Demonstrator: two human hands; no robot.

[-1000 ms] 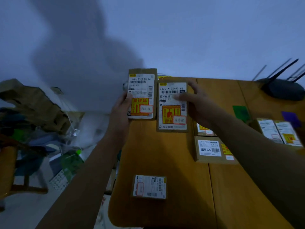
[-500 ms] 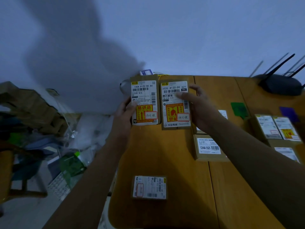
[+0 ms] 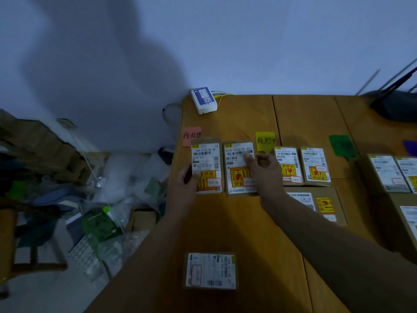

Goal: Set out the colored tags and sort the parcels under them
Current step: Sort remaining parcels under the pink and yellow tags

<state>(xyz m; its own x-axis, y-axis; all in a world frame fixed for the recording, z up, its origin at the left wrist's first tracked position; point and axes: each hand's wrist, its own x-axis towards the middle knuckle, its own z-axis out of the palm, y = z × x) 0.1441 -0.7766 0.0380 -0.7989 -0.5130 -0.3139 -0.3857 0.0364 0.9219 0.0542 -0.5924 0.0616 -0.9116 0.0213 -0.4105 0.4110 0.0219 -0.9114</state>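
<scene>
Brown unsorted parcel (image 3: 211,271), long axis crosswise, lies at 6 o'clock from both hands; left hand (image 3: 185,186) grips one placed parcel (image 3: 206,164), right hand (image 3: 262,170) loosely fingers another (image 3: 239,168).

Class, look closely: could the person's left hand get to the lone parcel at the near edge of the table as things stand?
Probably yes: the lone parcel lies apart, with bare table around it, just beside the left forearm; the left hand must first let go of its parcel.

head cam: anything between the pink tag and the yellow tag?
Head view: bare tabletop between pink tag and yellow tag; the two hand-held parcels' top edges sit just below that line.
</scene>
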